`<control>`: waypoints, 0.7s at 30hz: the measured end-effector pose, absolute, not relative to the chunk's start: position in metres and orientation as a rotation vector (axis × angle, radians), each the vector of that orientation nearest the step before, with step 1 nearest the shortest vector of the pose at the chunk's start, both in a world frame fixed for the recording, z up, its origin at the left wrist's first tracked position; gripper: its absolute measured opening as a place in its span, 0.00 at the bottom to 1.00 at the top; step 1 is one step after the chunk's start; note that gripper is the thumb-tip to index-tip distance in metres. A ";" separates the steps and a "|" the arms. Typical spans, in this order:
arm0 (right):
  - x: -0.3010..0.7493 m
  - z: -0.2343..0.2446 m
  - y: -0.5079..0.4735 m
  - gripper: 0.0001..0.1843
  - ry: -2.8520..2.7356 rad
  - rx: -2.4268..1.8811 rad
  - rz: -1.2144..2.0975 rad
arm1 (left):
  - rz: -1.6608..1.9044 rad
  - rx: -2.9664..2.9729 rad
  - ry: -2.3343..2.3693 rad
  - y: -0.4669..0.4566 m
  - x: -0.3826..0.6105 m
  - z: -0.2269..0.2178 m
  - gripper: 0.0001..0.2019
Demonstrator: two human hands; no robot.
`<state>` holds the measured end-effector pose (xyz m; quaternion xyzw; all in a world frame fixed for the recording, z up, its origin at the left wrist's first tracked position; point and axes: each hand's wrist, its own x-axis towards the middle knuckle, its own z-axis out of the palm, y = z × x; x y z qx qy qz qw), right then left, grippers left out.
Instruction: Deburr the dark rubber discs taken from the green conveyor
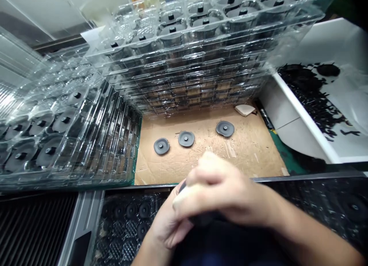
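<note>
My right hand (221, 193) lies over my left hand (166, 227) at the front edge of the bench, both blurred by motion. The fingers of both are curled around a small dark part (201, 219) that shows only as a sliver between them. Three grey round discs with a centre stud lie on the cardboard sheet (253, 151) beyond my hands: one at the left (161, 146), one in the middle (186, 138), one at the right (225, 128).
Tall stacks of clear plastic trays holding grey discs stand at the back (201, 47) and at the left (57, 124). A white bin (322, 104) with small black parts is at the right. A dark tray of discs (129, 220) sits below my hands.
</note>
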<state>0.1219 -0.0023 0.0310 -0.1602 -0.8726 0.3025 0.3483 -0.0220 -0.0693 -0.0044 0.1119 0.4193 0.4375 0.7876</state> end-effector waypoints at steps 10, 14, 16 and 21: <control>0.146 -0.098 0.003 0.15 -1.933 -1.264 0.965 | 0.862 -0.017 0.562 -0.074 -0.027 -0.012 0.21; 0.142 -0.093 -0.019 0.15 -1.784 -1.321 0.963 | 0.860 0.001 0.501 -0.075 -0.027 -0.013 0.29; 0.140 -0.078 -0.024 0.14 -1.761 -1.294 1.022 | 0.882 -0.002 0.466 -0.077 -0.027 -0.014 0.32; 0.175 -0.071 -0.064 0.08 -1.815 -1.163 1.227 | 1.077 0.207 0.570 -0.079 -0.028 -0.018 0.29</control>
